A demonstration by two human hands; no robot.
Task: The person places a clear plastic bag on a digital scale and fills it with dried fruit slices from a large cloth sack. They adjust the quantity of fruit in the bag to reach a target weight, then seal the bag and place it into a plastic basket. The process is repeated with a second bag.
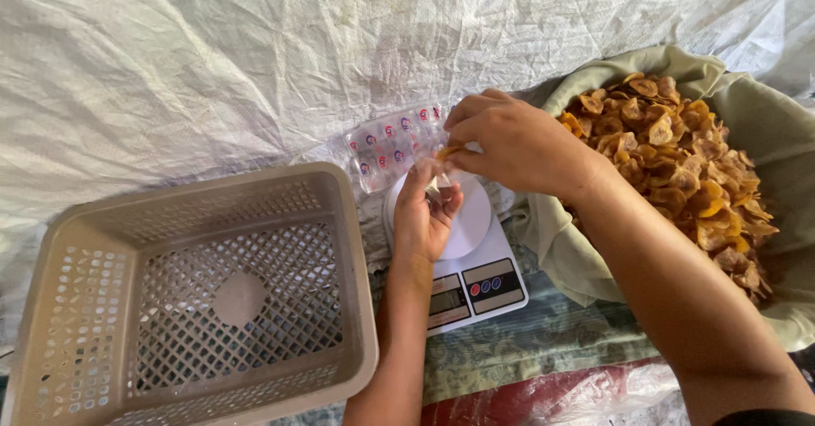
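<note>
Clear red-and-blue-labelled packets (392, 144) behind white scale (463, 260), beside both hands.

We see a crinkled white woven tarp (255, 53) covering the ground, lit by soft, even daylight. Below it, nearer us, lies a green patterned cloth (543, 341), and nearer still a strip of red sheeting (526, 400) with clear plastic.

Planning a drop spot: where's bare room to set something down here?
Free: white sheet beyond the basket, and the basket's floor. Crowded: both hands, left hand and right hand, over the scale, between packets and chips.
</note>
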